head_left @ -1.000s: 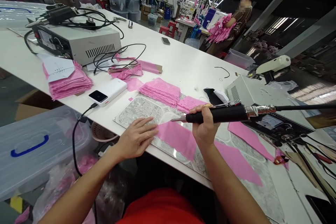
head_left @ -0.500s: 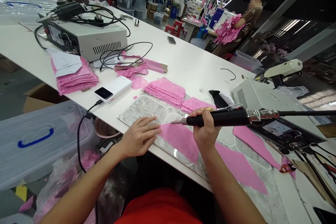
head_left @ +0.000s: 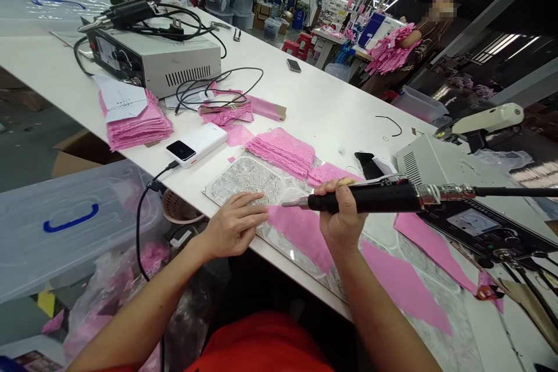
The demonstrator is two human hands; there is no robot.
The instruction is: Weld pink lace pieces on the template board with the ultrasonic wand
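My right hand [head_left: 344, 218] grips a black ultrasonic cutter [head_left: 364, 196], its cable running off to the right. The cutter's metal tip points left, at the upper edge of a pink fabric piece [head_left: 300, 232]. That piece lies on a grey marbled board [head_left: 250, 181] with rounded outlines. My left hand [head_left: 235, 224] lies palm down by the fabric's left end, fingers stretched out close to the tip. To the right, beyond my forearm, lies another pink fabric piece [head_left: 405, 285]. A stack of pink lace pieces [head_left: 282, 151] sits behind the board.
A control box with a dial [head_left: 475, 226] stands at right; a similar box [head_left: 174, 64] stands back left. A white power bank [head_left: 204, 142], a pink fabric stack [head_left: 137, 125] and a phone [head_left: 293, 65] lie on the table. A lidded plastic bin [head_left: 78, 226] is at left. Another person holds pink fabric.
The view has shifted a little, so the table things appear farther right. The cutter's tip has moved slightly left along the fabric, toward my left hand. Both hands keep their pose.
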